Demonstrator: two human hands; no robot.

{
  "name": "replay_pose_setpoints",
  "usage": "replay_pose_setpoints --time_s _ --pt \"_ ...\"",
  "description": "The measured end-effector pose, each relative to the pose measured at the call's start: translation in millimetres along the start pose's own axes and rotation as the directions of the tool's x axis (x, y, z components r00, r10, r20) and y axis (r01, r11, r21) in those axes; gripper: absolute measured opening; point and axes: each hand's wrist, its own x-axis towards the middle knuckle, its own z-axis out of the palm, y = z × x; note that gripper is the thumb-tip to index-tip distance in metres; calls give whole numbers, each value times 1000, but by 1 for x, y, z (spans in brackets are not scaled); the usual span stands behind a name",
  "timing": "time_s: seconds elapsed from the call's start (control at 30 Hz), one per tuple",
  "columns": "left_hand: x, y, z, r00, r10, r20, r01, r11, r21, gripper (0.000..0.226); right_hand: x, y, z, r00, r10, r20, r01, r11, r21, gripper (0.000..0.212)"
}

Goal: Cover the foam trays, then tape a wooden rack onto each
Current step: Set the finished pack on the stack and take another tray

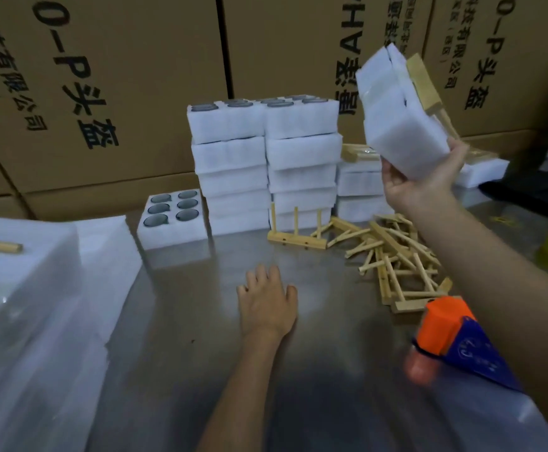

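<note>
We see our right hand [419, 187] raised at about two o'clock, its grip closed around the lower end of a covered foam tray [399, 106], held tilted in the air above the worktop [200, 321]. A wooden rack [424, 81] lies flat against the tray's far side; whether tape binds them we cannot tell. Our left hand [267, 301] rests palm-down at the centre of the worktop, fingers straight and spread, its grip holding nothing.

At twelve o'clock stands a double stack of foam trays [266, 164], the top ones showing dark round openings. Just left of it, at eleven o'clock, a single open foam tray [171, 220] with six round pockets sits on the worktop. One upright rack [295, 234] leans at the foot of the stack, and a loose pile of wooden racks [396, 259] spreads at three o'clock. An orange and blue tape dispenser [455, 337] shows, blurred, at four o'clock beneath our right forearm. Foam sheets [37, 288] lie at nine o'clock. Printed cardboard boxes [103, 76] wall the back.
</note>
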Motion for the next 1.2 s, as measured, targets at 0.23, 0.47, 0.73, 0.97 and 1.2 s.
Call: replay_pose_setpoints --time_s 0.23,0.47,0.73,0.97,1.2 --pt "42 -3 16 1000 -4 4 4 1000 -14 37 91 1 28 970 -50 -240 -50 918 -394 56" --pt "56 -2 21 999 -6 -36 7 1000 16 41 149 8 28 961 -90 -263 -177 533 -828 71" --pt "57 -1 21 998 17 -65 -15 999 37 43 166 -4 24 972 -28 -232 -181 539 -822 71" --pt "54 -1 13 996 6 -91 -16 995 -103 37 143 -5 26 947 -113 -301 -230 417 -879 79" --pt "55 -24 2 895 -443 46 198 305 -932 31 97 23 14 903 -423 72 193 250 -949 49"
